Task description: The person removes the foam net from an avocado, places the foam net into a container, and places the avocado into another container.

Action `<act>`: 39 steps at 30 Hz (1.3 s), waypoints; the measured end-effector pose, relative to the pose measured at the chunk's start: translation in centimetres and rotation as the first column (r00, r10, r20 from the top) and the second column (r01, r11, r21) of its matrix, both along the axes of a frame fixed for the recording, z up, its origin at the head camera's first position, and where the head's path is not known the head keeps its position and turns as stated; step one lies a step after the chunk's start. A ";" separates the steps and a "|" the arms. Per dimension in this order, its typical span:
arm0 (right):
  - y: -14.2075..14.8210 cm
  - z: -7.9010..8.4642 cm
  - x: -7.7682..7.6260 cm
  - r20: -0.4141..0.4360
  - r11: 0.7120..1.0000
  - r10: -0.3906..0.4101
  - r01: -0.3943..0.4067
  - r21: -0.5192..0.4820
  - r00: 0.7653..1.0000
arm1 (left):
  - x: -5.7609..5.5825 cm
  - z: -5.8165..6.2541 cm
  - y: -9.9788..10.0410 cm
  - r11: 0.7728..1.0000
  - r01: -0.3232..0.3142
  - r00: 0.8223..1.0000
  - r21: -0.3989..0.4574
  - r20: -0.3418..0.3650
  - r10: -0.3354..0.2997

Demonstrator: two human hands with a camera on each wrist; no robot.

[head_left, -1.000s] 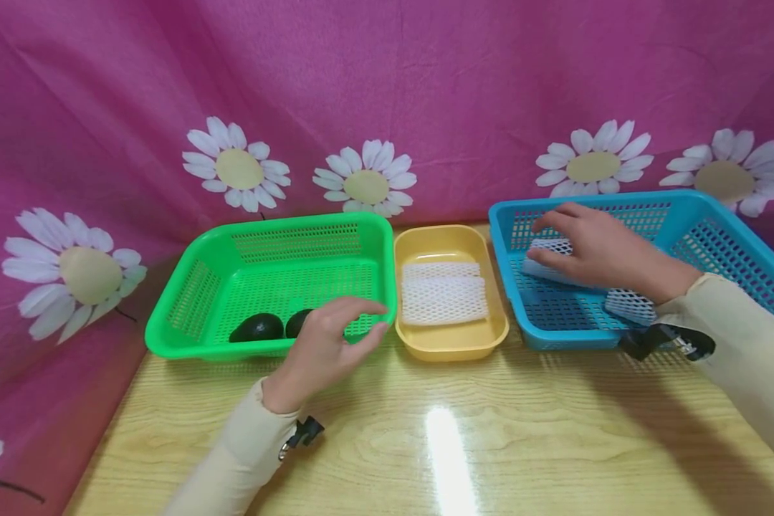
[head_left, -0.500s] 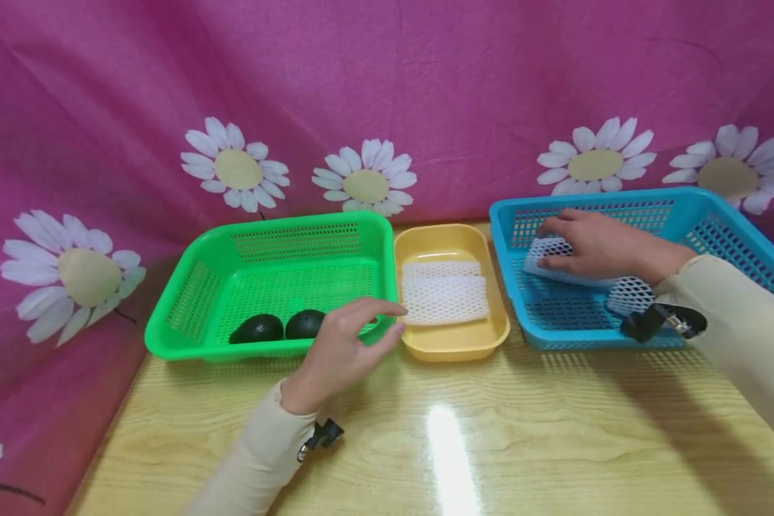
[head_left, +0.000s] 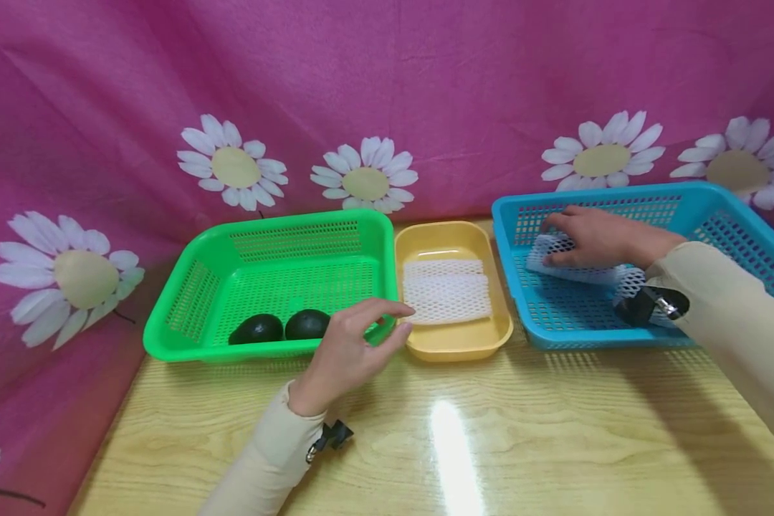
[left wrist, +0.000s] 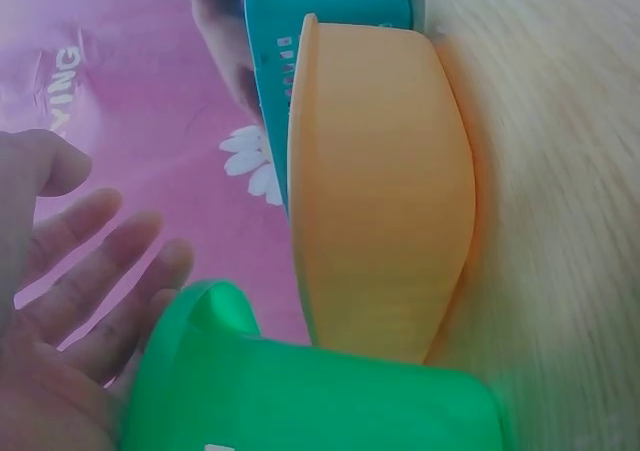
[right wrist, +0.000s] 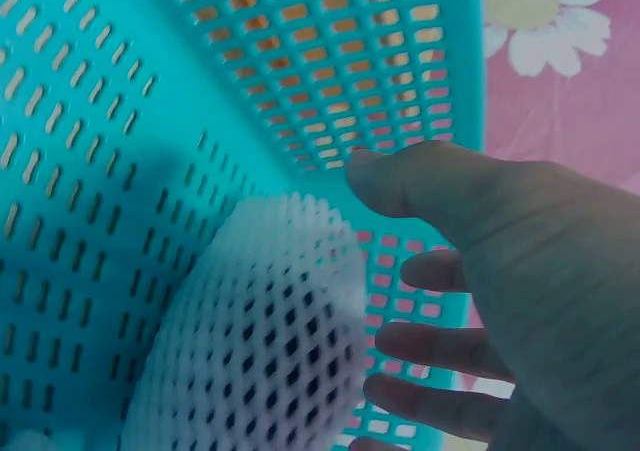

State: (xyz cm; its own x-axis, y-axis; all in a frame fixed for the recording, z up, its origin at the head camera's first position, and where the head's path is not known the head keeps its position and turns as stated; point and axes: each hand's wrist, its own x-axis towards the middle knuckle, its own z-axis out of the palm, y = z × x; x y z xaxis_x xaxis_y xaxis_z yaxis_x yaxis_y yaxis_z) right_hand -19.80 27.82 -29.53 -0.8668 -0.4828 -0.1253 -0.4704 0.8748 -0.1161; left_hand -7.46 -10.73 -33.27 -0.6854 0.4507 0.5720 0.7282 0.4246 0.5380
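Inside the blue basket, my right hand (head_left: pixel 593 240) hovers over a white foam fruit net (head_left: pixel 551 254) with something dark inside. The right wrist view shows this filled foam net (right wrist: pixel 265 341) close beside my spread thumb and fingers (right wrist: pixel 440 351); whether a fingertip touches it I cannot tell. A second foam net (head_left: pixel 631 282) lies partly behind the wrist. My left hand (head_left: pixel 355 344) is held over the front right corner of the green basket, its fingers loosely bent and holding nothing. Its fingertips reach the yellow tray's left edge, near the flat white foam nets (head_left: pixel 446 297).
Two dark avocados (head_left: pixel 306 325) lie at the front of the green basket (head_left: pixel 193 251). The yellow tray (head_left: pixel 451 347) stands between it and the blue basket (head_left: pixel 532 340). All three sit on a wooden table (head_left: pixel 387 459) against a pink flowered cloth (head_left: pixel 464 107).
My left hand has moved right, from over the green basket towards the yellow tray, uncovering the second avocado. My right hand has shifted slightly within the blue basket, and more of the foam net shows.
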 end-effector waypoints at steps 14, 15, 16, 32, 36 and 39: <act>1.5 -1.9 -0.3 0.093 0.996 -0.089 0.088 0.018 0.992 | 0.1 0.9 2.5 0.994 0.064 0.998 -0.091 0.030 -0.062; 1.5 -2.1 -0.3 0.095 0.996 -0.093 0.092 0.016 0.991 | 0.1 1.0 2.8 0.993 0.065 0.997 -0.098 0.035 -0.062; 1.6 -2.2 -0.3 0.096 0.995 -0.095 0.095 0.013 0.991 | 0.0 1.1 3.1 0.992 0.064 0.997 -0.105 0.040 -0.060; 1.1 -3.7 -0.5 0.139 0.986 -0.162 0.154 0.065 0.977 | -1.2 1.4 7.9 0.985 -0.036 0.997 -0.170 0.058 0.046; 0.9 -3.8 -0.5 0.132 0.987 -0.159 0.153 0.059 0.978 | -1.5 1.3 8.9 0.986 -0.020 0.996 -0.163 0.088 0.035; 0.9 -4.0 -0.5 0.131 0.987 -0.157 0.151 0.056 0.979 | -1.7 1.1 9.5 0.987 -0.011 0.996 -0.160 0.085 0.025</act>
State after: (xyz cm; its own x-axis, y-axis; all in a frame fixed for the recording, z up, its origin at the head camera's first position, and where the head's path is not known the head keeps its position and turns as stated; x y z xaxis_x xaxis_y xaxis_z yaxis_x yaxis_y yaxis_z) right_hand -20.26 28.68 -33.48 -0.9038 -0.3360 -0.2649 -0.3125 0.9413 -0.1275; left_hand -9.18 -1.24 -32.14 -0.7379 0.5185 0.4320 0.6733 0.5221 0.5235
